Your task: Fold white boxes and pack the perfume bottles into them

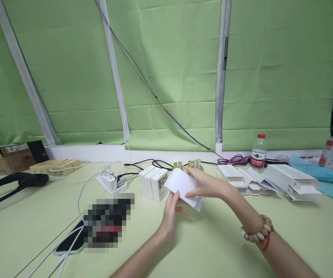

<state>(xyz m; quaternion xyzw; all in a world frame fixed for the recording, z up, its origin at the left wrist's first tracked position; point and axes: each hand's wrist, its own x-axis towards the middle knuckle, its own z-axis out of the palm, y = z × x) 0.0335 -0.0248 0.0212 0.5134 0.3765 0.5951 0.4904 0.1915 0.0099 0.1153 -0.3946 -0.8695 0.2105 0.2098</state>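
Between my two hands a white folding carton (182, 186) is held tilted above the table, with a loose flap at its lower right end. My left hand (170, 214) grips its near lower side, thumb on the front face. Over the right side of the carton lies my right hand (199, 183), its fingers and thumb pressed on it. Just left of the carton stand closed white boxes (152, 183) with a printed side. Behind my hands is a row of small glass bottles (195, 163) with gold and silver tops, partly hidden.
Flattened or open white cartons (291, 179) lie at the right, near a water bottle (258, 154). On the left are a power strip (111, 181), white cables, a phone (70, 239), a black strap (24, 181) and cardboard boxes (8, 160).
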